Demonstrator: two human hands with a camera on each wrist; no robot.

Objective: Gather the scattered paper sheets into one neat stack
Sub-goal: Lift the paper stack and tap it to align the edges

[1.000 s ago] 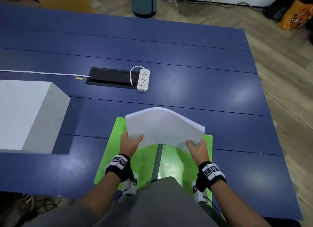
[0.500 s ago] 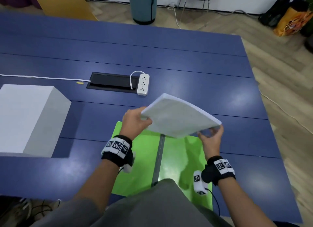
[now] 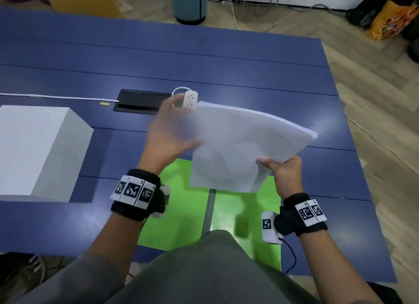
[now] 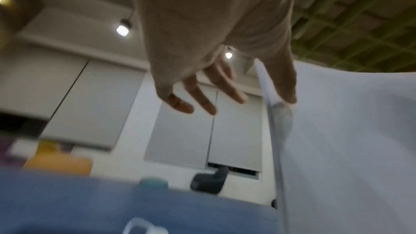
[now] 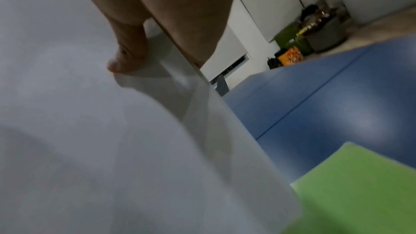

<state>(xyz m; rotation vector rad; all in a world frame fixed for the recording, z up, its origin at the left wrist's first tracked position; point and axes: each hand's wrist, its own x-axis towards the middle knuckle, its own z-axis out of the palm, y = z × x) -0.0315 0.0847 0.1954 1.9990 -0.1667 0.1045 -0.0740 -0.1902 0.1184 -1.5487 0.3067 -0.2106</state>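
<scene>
The stack of white paper sheets (image 3: pixel 244 145) is held in the air above the blue table (image 3: pixel 226 61), over the far part of the green mat (image 3: pixel 181 213) that lies at the table's near edge. The stack bows, its upper edge arching and its far right corner pointing out toward the floor; the sheet edges along that side look roughly flush, though motion blur softens them.

The right hand (image 3: pixel 284 174) grips the stack at its lower right edge, thumb pressed on the top face and the other fingers hidden underneath; the right wrist view shows the thumb (image 5: pixel 128 54) bearing down on the paper (image 5: pixel 90 131). The left hand (image 3: pixel 172 133) is at the stack's left edge, blurred. In the left wrist view its fingers (image 4: pixel 198 99) are spread and fairly straight, held clear of the paper, while the thumb (image 4: pixel 286 84) lies against the stack's edge (image 4: pixel 337 131). So that hand touches the paper with extended digits and no closed grip shows.

On the table beyond the hands sits a white power strip (image 3: pixel 190 99) beside a black recessed cable hatch (image 3: pixel 140 102), with a white cord (image 3: pixel 59 97) running off to the left. A large white box (image 3: pixel 38 149) stands on the left of the table. Both wrists wear black bands with printed marker tags (image 3: pixel 133 191).
</scene>
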